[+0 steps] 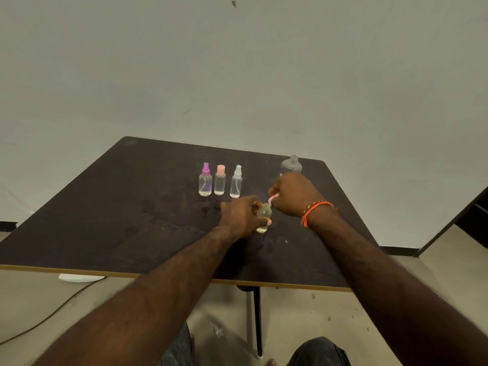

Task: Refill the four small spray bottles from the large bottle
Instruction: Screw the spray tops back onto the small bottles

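Three small clear spray bottles stand in a row on the dark table (118, 207): one with a purple top (205, 180), one with a pink cap (220, 180), one with a white top (236, 182). My left hand (240, 216) grips a fourth small bottle (264, 217) that stands in front of them. My right hand (294, 194) holds that bottle's pale pink spray top (272, 198) just over its neck. The large clear bottle (291, 165) stands uncapped behind my right hand, partly hidden by it.
The table's front edge runs close to my knees. A white disc (80, 278) and a cable (52, 313) lie on the floor at the left. A wall rises behind the table, and a dark piece of furniture (470, 220) is at the far right.
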The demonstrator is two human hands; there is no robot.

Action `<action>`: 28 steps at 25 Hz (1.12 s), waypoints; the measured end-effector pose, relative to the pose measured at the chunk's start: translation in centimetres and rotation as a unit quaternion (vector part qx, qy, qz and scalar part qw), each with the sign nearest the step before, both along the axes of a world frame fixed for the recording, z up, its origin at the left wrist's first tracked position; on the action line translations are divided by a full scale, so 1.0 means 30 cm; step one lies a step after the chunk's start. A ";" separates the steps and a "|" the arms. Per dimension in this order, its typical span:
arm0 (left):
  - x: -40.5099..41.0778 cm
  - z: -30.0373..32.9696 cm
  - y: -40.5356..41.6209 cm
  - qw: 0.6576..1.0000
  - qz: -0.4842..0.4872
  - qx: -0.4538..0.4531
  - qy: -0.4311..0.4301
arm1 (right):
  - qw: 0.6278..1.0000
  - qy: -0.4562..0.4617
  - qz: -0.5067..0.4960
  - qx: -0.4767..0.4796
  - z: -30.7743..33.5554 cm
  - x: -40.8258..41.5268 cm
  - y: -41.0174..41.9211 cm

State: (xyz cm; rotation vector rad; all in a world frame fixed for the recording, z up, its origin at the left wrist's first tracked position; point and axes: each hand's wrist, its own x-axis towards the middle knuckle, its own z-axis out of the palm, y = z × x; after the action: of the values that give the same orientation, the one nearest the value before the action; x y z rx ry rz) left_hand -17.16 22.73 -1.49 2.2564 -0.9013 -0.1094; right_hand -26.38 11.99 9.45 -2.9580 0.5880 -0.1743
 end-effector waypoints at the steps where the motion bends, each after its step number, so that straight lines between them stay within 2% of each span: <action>1: 0.002 -0.001 0.000 1.000 -0.004 -0.003 0.001 | 1.000 0.002 0.003 0.018 -0.026 0.005 -0.005; 8: 0.010 -0.015 0.003 1.000 -0.014 -0.017 0.005 | 0.995 -0.049 -0.007 0.090 -0.130 0.035 -0.012; 16: 0.001 -0.013 0.002 1.000 -0.012 -0.018 0.013 | 0.994 -0.099 -0.021 0.045 -0.183 0.021 -0.001; 19: 0.001 -0.013 0.000 1.000 -0.012 -0.016 0.015 | 0.987 -0.123 -0.048 0.088 -0.208 0.017 -0.003; 22: 0.002 -0.011 -0.001 1.000 -0.011 -0.014 0.014 | 0.983 -0.125 -0.053 0.121 -0.204 0.022 -0.008; 28: 0.002 -0.017 0.000 1.000 -0.004 -0.016 0.015 | 0.989 -0.090 -0.039 0.108 -0.205 0.022 -0.029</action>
State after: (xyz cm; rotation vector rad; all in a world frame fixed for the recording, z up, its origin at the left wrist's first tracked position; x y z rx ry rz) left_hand -17.10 22.75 -1.99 2.2152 -0.8892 -0.1315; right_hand -25.73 11.11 3.30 -2.6767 0.6524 -0.3577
